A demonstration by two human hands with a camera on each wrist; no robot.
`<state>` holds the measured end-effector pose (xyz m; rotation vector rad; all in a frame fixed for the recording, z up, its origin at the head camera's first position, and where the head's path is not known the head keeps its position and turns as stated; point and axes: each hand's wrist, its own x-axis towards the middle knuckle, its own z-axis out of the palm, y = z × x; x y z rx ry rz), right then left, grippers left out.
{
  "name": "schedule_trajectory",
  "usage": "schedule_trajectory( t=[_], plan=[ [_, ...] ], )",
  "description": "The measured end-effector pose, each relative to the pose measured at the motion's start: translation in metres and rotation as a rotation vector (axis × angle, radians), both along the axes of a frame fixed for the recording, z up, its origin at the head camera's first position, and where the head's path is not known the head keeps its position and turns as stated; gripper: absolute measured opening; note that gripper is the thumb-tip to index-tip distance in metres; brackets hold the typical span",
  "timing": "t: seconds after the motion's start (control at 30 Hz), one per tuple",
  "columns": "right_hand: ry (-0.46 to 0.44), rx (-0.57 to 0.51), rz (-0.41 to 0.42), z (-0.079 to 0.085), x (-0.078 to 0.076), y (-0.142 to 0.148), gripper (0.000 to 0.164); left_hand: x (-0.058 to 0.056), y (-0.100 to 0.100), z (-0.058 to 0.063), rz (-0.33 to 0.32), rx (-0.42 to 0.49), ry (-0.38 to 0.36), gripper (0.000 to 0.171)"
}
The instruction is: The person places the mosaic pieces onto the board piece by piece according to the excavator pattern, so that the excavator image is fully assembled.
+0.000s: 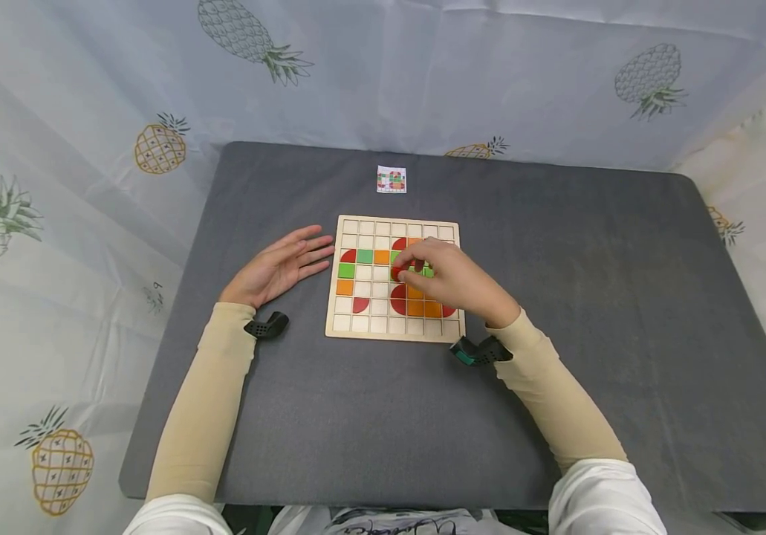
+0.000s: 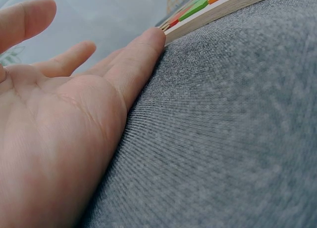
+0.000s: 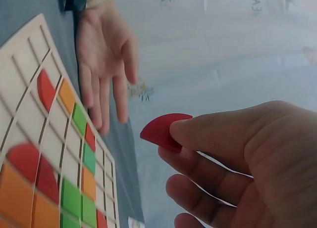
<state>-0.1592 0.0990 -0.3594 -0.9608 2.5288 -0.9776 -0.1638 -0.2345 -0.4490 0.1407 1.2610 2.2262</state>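
A square wooden grid board (image 1: 380, 305) lies on the table, partly filled with red, orange and green tiles. Above it my right hand (image 1: 448, 279) pinches a red quarter-circle tile (image 3: 159, 131) between thumb and index finger, clear of the board in the right wrist view. Beside the board's left edge, my left hand (image 1: 278, 267) rests on its side with fingers extended and palm turned up toward the board, holding nothing. The right hand covers several cells at the board's right half. An orange square tile (image 1: 345, 287) and a green square tile (image 1: 346, 270) sit in the left columns.
A small printed card (image 1: 391, 180) with a coloured grid pattern lies behind the board on the grey table (image 1: 590, 297). A pineapple-print curtain (image 1: 369, 82) hangs along the table's far side. Black devices (image 1: 269, 325) are strapped to both wrists.
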Motion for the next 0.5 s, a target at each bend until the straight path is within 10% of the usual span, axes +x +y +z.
schedule_trajectory(
  t=[0.5],
  plan=[
    [0.065,0.127,0.102,-0.025,-0.005,-0.069,0.021,-0.001,-0.002,-0.001,-0.008,0.003,0.016,0.065]
  ],
)
